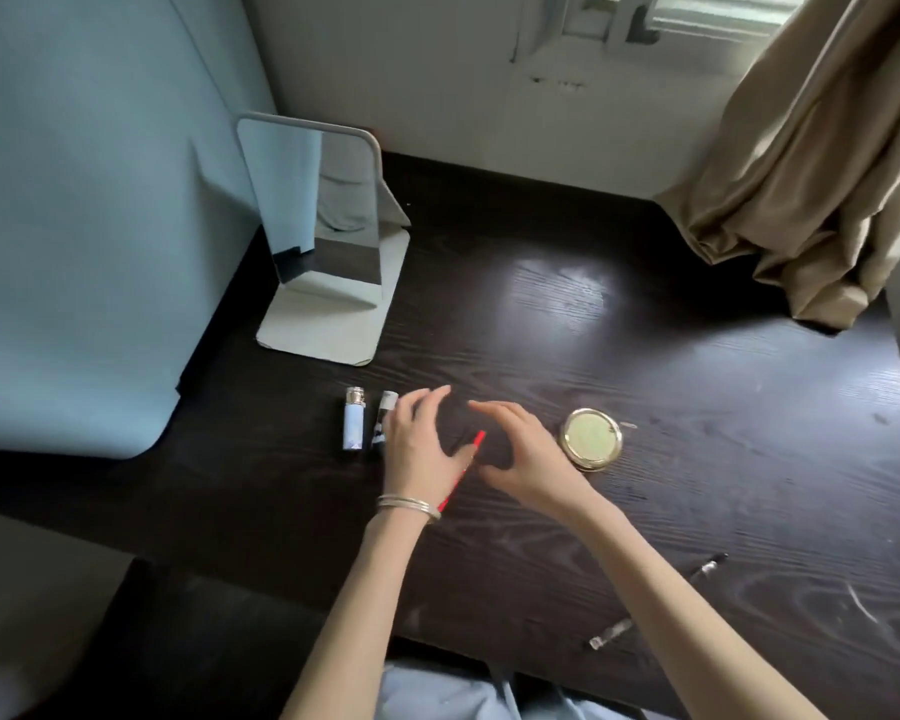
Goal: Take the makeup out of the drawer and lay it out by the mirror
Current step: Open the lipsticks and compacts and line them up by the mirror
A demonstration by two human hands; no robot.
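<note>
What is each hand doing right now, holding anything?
Left hand: open, fingers spread above the red pencil, gripping nothing.
Right hand: open, loosely curved over the table, holding nothing.

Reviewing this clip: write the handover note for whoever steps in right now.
Left hand and right hand: both open, holding nothing, hovering over the red pencil on the desk.
Laid out in front of the mirror: pale blue tube, dark tube, red pencil, gold compact.
Left: two small items, and, lie apart near the front edge. Drawer not in view.
</note>
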